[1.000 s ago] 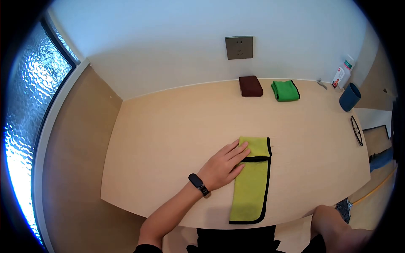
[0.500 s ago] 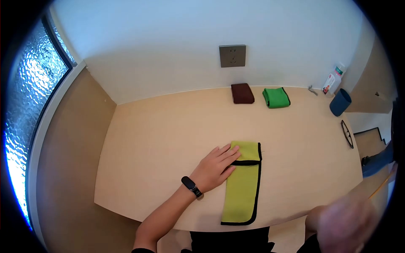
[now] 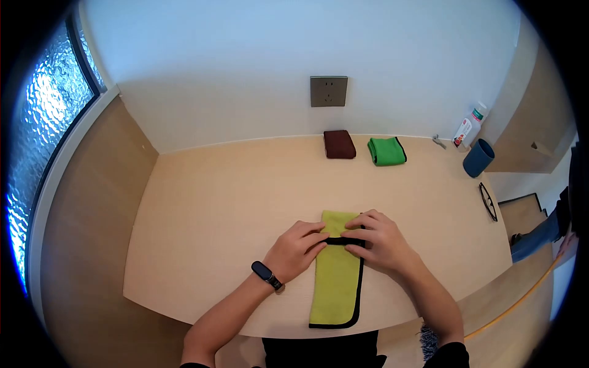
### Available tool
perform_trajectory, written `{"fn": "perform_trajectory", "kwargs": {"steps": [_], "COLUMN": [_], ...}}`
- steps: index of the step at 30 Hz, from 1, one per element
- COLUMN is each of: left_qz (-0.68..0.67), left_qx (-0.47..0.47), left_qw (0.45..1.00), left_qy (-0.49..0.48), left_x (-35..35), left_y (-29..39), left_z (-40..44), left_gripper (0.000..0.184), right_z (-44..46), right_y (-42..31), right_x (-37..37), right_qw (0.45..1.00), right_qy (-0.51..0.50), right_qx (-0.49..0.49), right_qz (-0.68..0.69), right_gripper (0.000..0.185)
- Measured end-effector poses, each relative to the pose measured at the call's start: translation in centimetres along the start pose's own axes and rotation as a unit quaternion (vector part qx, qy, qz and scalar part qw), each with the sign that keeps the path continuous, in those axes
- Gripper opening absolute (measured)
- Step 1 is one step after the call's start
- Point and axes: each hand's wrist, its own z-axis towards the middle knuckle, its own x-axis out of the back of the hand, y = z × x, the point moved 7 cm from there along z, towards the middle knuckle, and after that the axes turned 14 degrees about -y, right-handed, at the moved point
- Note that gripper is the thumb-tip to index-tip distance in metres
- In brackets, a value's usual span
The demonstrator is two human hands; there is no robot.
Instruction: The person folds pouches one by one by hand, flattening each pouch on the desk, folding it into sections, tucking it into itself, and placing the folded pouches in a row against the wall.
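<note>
A yellow-green cloth [image 3: 336,288] with black edging lies upright in view on the table, its far end folded over so a black edge crosses it. My left hand [image 3: 296,250], with a black band on the wrist, touches the cloth's left side at that edge, fingers bent and a little apart. My right hand [image 3: 381,240] rests on the right side of the fold, its fingers spread over the cloth. Neither hand lifts the cloth.
A folded brown cloth [image 3: 339,145] and a folded green cloth [image 3: 387,151] lie by the wall. To the right are a bottle [image 3: 469,127], a blue cup [image 3: 478,158] and glasses [image 3: 488,201]. Part of a person [image 3: 540,236] shows beyond the table [image 3: 202,227].
My right hand has come from below the table's near edge onto the cloth's right side. My left hand has bent its fingers at the fold. The whole view has shifted.
</note>
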Motion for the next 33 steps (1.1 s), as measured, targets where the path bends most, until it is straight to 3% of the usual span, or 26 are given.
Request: {"fn": "perform_trajectory", "kwargs": {"steps": [17,20,28,33], "left_qz": [-0.037,-0.018,0.102,0.122], "left_qx": [0.0,-0.01,-0.006,-0.009], "left_qw": [0.999,0.999,0.991,0.988], "left_qy": [0.032,0.025,-0.087,-0.097], "left_x": [0.4,0.4,-1.2,-1.4], "left_y": [0.3,0.3,0.3,0.3], "left_z": [0.2,0.2,0.3,0.3], "left_gripper": [0.013,0.017,0.052,0.052], "right_z": [0.1,0.0,0.0,0.0], "right_y": [-0.9,-0.9,-1.2,-1.2], "right_x": [-0.2,-0.3,-0.2,-0.1], "right_qw": [0.996,0.994,0.997,0.998], "right_qy": [0.048,0.055,0.03,0.052], "right_qx": [0.048,0.06,0.054,0.03], "right_qz": [-0.054,-0.069,-0.049,-0.028], "right_gripper": [0.026,0.024,0.021,0.021]}}
